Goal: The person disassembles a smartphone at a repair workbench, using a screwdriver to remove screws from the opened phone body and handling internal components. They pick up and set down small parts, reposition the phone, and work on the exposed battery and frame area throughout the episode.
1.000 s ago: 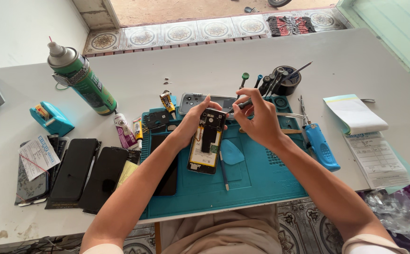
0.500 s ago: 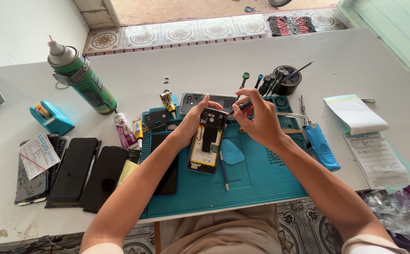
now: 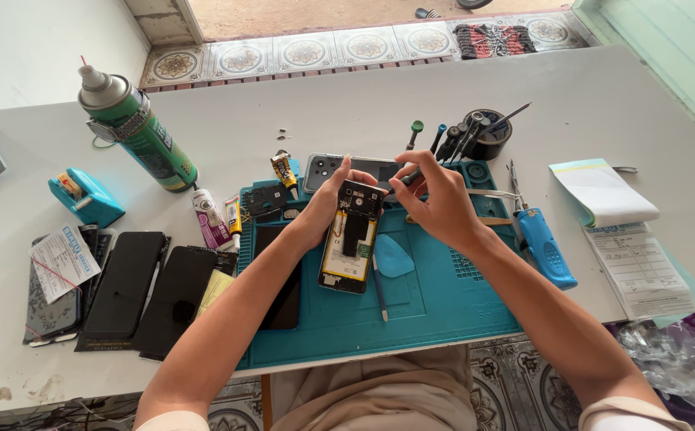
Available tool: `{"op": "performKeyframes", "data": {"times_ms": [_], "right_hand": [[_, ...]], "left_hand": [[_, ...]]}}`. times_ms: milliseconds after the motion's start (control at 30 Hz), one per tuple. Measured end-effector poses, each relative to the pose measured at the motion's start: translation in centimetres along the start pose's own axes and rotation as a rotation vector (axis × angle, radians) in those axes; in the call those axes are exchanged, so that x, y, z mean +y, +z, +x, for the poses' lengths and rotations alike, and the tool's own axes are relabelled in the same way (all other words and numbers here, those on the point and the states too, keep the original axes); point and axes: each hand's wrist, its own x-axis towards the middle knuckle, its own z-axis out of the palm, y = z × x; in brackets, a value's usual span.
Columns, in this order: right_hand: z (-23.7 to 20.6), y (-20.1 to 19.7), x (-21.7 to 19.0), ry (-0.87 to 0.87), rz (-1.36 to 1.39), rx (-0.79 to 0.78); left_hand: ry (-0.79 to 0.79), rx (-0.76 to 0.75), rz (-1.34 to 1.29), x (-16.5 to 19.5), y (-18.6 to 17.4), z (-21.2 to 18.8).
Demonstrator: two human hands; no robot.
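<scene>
The opened smartphone [image 3: 349, 239] lies back-up on the blue repair mat [image 3: 435, 303], near the middle of the desk [image 3: 347, 104], with its long axis running almost straight away from the person, camera end farthest and tilted slightly to the right. Its back cover is off, so the yellowish battery area and the dark board at the top show.

The left hand [image 3: 327, 209] comes in from the lower left and cups the phone's upper left edge, thumb and fingers closed on the frame near the camera end to steady it. The right hand [image 3: 437, 201] reaches in from the lower right and sits just to the right of the phone's top, so the work point lies to the left of this hand and a little toward the person. Its fingers are pinched together on a thin screwdriver [image 3: 408, 177], whose tip points down and left at the phone's top right corner; whether the tip touches a screw is too small to tell. Both forearms converge on the phone in a V, wrists raised off the mat.

Just right of the phone lie a blue triangular pick [image 3: 394, 257] and a thin dark spudger [image 3: 379, 287]. A grey phone back cover [image 3: 323, 169] rests beyond the phone, touching the mat's far edge. A green spray can [image 3: 136, 128] stands well apart on the left.
</scene>
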Motion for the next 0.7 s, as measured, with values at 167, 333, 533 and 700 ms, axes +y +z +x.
{"op": "performKeyframes", "data": {"times_ms": [167,333,533,700], "right_hand": [[0.08,-0.11,-0.10,0.015,-0.041,-0.026],[0.24,-0.29,-0.11,-0.037,-0.019,-0.056],[0.25,-0.34,-0.37,-0.065,0.039,-0.104],[0.42,-0.98,-0.72,-0.096,0.084,-0.168]], "left_hand": [[-0.007,0.000,0.046,-0.03,-0.10,0.05],[-0.005,-0.010,0.034,-0.01,-0.11,0.10],[-0.012,-0.012,0.027,-0.11,-0.20,0.17],[0.000,0.004,0.082,-0.37,-0.33,0.21]]}}
